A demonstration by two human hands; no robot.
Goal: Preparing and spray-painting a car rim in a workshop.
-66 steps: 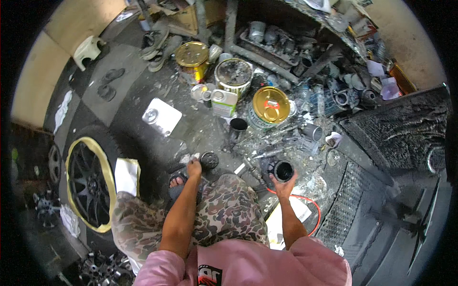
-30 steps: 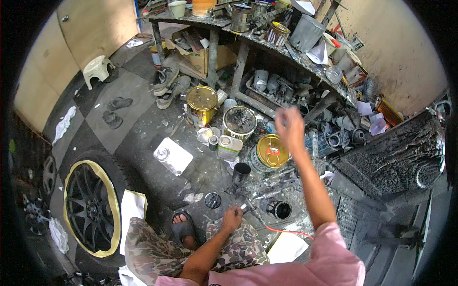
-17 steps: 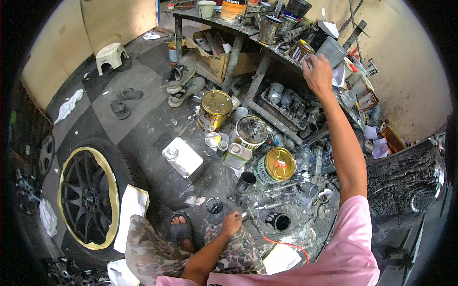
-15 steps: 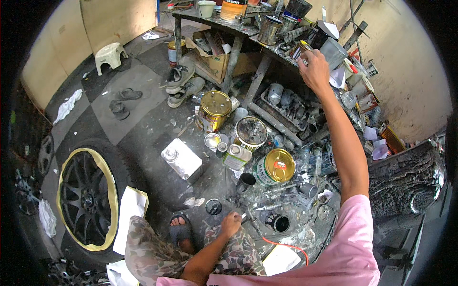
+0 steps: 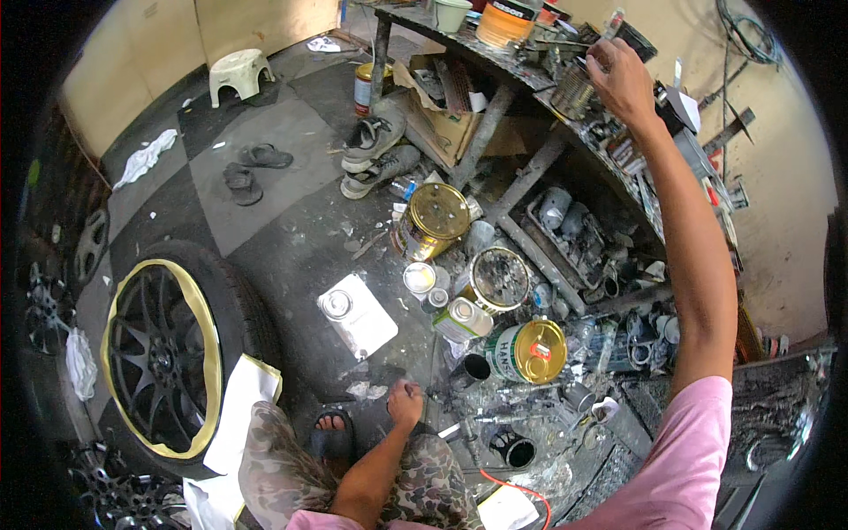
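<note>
The right hand point(image 5: 624, 81) reaches far forward, over the desk point(image 5: 413, 18). Its fingers are bent and only partly open, and the fingertips are at the upper end of a ribbed metal can point(image 5: 572, 99), which is near the front edge of the desk. I cannot tell whether the fingers grasp this can or are simply placed above it. The arm is almost straight and comes out of a pink sleeve point(image 5: 680, 442).

The left hand point(image 5: 405, 404) is low, near the knee of the camouflage trousers point(image 5: 433, 486). Its fingers are curled inward, rather loosely. The fingertips are blurred, so I cannot tell if some small thing is held there.

On the floor point(image 5: 296, 247), to the right of the left hand, stands a black container point(image 5: 514, 449) with dark liquid inside, apart from both hands. A red hose point(image 5: 505, 483) curves near it. A little further forward is a dark cup point(image 5: 468, 371), just beside a gold-lidded can point(image 5: 539, 353). A white rectangular tin point(image 5: 367, 327) with a round cap is ahead of the left hand, not touching it.
</note>
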